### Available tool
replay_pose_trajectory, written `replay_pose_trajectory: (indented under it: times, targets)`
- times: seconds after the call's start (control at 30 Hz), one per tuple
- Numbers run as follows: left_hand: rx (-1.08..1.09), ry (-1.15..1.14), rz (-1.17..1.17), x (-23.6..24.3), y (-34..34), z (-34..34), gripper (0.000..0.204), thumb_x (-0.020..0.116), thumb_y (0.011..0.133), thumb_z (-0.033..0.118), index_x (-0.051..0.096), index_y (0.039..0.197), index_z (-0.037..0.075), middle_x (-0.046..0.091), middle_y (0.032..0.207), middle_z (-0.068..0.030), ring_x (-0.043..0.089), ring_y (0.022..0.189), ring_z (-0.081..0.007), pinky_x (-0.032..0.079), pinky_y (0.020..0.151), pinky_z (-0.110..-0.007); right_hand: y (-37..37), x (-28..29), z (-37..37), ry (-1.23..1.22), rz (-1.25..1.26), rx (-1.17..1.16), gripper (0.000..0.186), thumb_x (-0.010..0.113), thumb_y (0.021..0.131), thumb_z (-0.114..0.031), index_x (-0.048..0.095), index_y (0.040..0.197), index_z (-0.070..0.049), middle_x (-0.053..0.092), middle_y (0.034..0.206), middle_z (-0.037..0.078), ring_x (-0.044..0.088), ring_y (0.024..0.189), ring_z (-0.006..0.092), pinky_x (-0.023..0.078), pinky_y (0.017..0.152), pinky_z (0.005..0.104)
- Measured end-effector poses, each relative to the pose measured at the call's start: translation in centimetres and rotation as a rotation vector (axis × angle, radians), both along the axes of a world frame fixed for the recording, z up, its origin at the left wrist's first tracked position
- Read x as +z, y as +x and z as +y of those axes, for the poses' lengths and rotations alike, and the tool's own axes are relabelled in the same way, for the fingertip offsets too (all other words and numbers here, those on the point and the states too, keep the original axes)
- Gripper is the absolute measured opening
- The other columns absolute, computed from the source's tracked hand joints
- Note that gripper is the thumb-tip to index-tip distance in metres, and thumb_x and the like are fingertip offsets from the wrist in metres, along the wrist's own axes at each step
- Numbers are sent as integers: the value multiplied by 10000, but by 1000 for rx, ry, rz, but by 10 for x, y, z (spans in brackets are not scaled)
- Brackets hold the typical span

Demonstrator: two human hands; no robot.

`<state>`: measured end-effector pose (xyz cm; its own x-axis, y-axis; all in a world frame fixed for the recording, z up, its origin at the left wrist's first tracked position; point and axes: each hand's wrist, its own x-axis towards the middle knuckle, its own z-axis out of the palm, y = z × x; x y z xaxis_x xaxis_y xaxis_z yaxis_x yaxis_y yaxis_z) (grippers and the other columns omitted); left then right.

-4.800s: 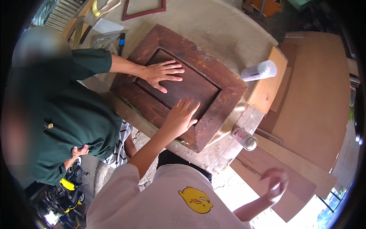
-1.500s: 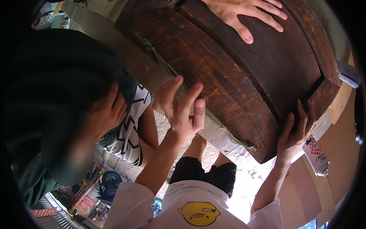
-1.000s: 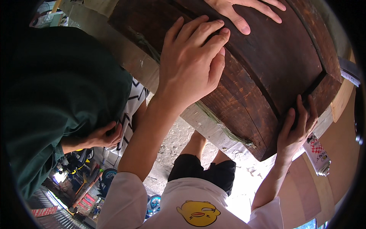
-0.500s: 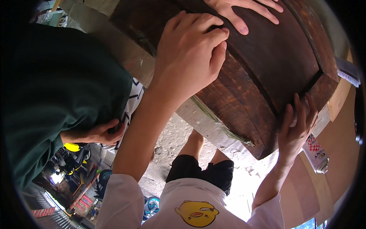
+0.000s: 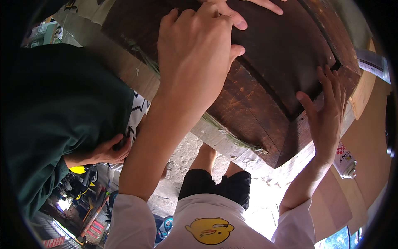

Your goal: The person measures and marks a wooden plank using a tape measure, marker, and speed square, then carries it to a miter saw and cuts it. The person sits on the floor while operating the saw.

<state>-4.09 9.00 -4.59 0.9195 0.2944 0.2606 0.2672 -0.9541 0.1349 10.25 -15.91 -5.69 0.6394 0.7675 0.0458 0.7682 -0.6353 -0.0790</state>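
Note:
A dark brown wooden framed panel [image 5: 286,45] with worn, scratched edges lies under my hands. My left hand [image 5: 192,54] rests over its left rail, fingers bent and thumb held apart; its fingertips are hidden and I see nothing in its grasp. My right hand [image 5: 329,108] is open at the panel's near right corner, fingers spread along the frame and thumb over the inner board. Beyond my left hand, another person's hand [image 5: 236,16] lies on the board, partly out of view. Greenish stringy material [image 5: 232,135] hangs along the panel's near left edge.
A pale wooden support [image 5: 207,133] is beneath the panel. A spray can [image 5: 345,162] lies right of my right wrist. At left stands a person in a dark green top [image 5: 74,108], one hand [image 5: 110,151] low. Tools and wheeled things clutter the lower left floor.
My left thumb has moved away from the fingers. My right hand has slid up over the corner with its fingers spreading. The panel appears slightly further left, and the other person's hand is also further left.

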Motion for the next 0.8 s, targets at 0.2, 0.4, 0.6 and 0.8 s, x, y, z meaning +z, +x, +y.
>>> replay_pose_trajectory:
  times: [0.2, 0.4, 0.6, 0.8]
  targets:
    - [79, -88, 2, 2, 6, -7, 340, 864, 750, 186, 681, 1012, 68, 697, 1010, -78, 671, 918, -313, 495, 827, -455, -1, 13, 11, -38, 71, -50, 645, 807, 820, -363, 612, 1360, -70, 551, 1456, 161, 494, 1364, 396, 374, 1156, 520]
    - [-33, -34, 72, 11, 25, -13, 307, 777, 771, 53, 680, 1057, 105, 673, 974, -89, 661, 954, -299, 497, 810, -443, -1, 13, 13, -13, 114, -63, 638, 811, 809, -306, 591, 1357, -63, 533, 1447, 165, 507, 1325, 406, 388, 1129, 531]
    - [-131, 142, 294, 17, 44, -25, 375, 670, 824, 60, 695, 1197, 34, 682, 994, -121, 668, 1008, -256, 500, 899, -390, -5, 15, 17, -23, 125, -53, 631, 814, 802, -253, 565, 1340, -38, 538, 1402, 190, 500, 1330, 393, 381, 1150, 514]
    - [-244, 101, 327, 28, 65, -24, 370, 773, 744, 61, 669, 1080, -53, 649, 1098, -170, 653, 1063, -300, 512, 929, -411, 0, 24, 20, -30, 152, -38, 658, 803, 805, -266, 550, 1365, -30, 504, 1438, 195, 481, 1332, 412, 378, 1136, 523]
